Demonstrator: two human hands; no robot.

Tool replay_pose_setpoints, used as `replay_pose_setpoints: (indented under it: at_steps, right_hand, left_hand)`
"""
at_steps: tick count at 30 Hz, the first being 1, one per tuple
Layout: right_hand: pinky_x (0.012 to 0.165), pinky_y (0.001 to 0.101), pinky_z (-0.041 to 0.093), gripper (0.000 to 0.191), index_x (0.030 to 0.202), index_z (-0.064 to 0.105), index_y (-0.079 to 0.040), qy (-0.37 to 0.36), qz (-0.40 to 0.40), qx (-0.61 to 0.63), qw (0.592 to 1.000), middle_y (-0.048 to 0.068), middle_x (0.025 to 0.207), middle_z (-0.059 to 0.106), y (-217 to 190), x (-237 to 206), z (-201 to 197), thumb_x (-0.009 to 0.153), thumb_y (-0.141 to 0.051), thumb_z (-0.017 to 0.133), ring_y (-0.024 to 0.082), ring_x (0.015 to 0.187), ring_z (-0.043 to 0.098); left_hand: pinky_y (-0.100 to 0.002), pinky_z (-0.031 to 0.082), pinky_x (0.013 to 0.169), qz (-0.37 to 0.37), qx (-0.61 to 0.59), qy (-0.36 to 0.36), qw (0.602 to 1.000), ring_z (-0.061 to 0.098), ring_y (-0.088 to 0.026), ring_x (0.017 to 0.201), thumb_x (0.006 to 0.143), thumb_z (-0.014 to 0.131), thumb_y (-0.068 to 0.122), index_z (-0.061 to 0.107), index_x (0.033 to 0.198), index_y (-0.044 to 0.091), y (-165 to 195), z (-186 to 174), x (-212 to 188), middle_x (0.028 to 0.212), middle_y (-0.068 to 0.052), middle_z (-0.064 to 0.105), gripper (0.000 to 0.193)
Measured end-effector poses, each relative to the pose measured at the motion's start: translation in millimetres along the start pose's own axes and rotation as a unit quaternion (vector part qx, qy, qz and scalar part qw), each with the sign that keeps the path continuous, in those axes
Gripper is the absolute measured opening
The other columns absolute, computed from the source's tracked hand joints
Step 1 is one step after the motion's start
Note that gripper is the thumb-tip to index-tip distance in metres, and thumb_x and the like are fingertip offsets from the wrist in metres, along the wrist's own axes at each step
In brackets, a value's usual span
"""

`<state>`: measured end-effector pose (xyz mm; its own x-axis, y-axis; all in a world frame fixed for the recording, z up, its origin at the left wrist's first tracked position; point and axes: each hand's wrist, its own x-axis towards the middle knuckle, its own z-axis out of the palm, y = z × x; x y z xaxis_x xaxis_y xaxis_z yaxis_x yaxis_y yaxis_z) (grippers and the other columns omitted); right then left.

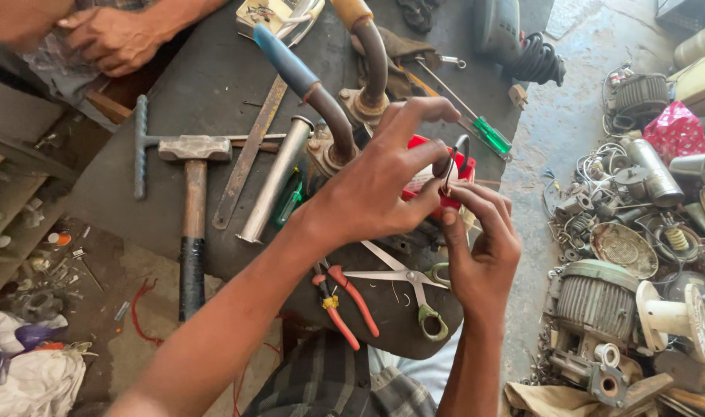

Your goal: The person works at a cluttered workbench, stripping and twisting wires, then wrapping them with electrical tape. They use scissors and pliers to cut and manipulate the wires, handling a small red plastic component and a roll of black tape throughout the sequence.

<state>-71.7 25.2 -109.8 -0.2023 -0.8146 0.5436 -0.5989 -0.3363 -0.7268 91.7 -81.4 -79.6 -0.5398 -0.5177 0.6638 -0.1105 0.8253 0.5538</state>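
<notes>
My left hand [383, 181] reaches over the dark metal workbench [206, 85] and pinches a thin dark wire loop [454, 158] between thumb and fingers. From below, my right hand [480, 251] meets it and pinches the lower end of the same wire. Both hands hover just in front of a red box-like part [466, 171], mostly hidden behind the fingers. Scissors with green handles [414, 289] and red-handled pliers [344, 297] lie on the bench below my hands.
A hammer [192, 193], a metal tube [275, 181], a flat file [248, 154], a green screwdriver [483, 131] and two bent handles [321, 93] sit on the bench. Another person's hand [109, 38] rests at top left. Motor parts [599, 301] and scrap cover the floor at right.
</notes>
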Motion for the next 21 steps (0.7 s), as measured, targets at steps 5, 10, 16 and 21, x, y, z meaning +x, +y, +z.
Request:
replay_pose_setpoints:
  at_steps: [5,10,16,21]
  right_hand:
    - [0.099,0.0321,0.049,0.021,0.122,0.071,-0.002,-0.032,0.054,0.039,0.997,0.009,0.121,0.07,0,-3,-13,0.101,-0.002,0.067,0.019,0.116,0.063]
    - [0.095,0.0312,0.048,0.012,0.113,0.07,-0.002,-0.036,0.064,0.078,0.994,0.007,0.107,0.071,-1,-4,-17,0.102,-0.006,0.07,0.017,0.104,0.062]
    - [0.084,0.0335,0.048,0.013,0.107,0.068,-0.003,-0.008,0.026,-0.063,0.998,0.008,0.101,0.072,-10,-7,-13,0.1,-0.014,0.07,0.019,0.096,0.064]
    - [0.085,0.0296,0.051,0.02,0.119,0.067,-0.006,0.015,0.097,0.04,0.994,0.004,0.11,0.071,-11,-24,-30,0.101,-0.017,0.067,0.013,0.097,0.064]
  left_hand:
    - [-0.046,0.041,0.117,0.022,0.004,-0.006,1.0,0.047,-0.037,0.137,0.091,0.075,0.008,0.068,0.106,0.004,10,1,-8,0.143,-0.016,0.049,0.018]
    - [-0.047,0.041,0.116,0.036,0.005,-0.006,0.999,0.048,-0.038,0.134,0.086,0.075,0.008,0.068,0.107,0.002,20,-2,-12,0.14,-0.017,0.05,0.022]
    - [-0.046,0.042,0.116,0.028,0.007,-0.009,1.0,0.048,-0.037,0.138,0.084,0.07,0.004,0.067,0.113,-0.001,38,-16,-9,0.139,-0.019,0.051,0.029]
    - [-0.043,0.044,0.118,0.012,0.194,-0.061,0.979,0.057,-0.026,0.129,0.085,0.067,0.004,0.073,0.113,0.004,46,-61,13,0.136,-0.008,0.059,0.028]
